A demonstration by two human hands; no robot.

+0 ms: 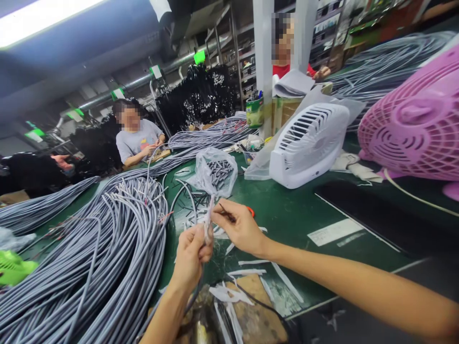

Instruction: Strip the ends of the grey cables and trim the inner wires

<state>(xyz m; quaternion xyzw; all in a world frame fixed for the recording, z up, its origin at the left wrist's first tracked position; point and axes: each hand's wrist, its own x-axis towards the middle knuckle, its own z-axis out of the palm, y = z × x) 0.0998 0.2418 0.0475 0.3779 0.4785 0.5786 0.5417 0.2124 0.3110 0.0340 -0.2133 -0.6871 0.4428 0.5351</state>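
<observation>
In the middle of the head view, my left hand (191, 248) is closed around a grey cable near its end. The cable's whitish end (210, 210) stands up out of the fist. Just right of it, my right hand (242, 227) pinches something thin and dark (226, 213), too small to name, close to the cable end. Behind the hands sits a clear plastic bag (201, 165) with many short grey tube pieces (220, 173). Thin dark pieces and white strips (285, 282) lie scattered around on the green table (287, 215).
A large bundle of grey cables (125, 239) fills the left. A white fan (310, 143), a pink fan (416, 114) and a dark mat (366, 220) stand to the right. Below my hands is a worn brown block (263, 306). Two people (138, 138) sit across the table.
</observation>
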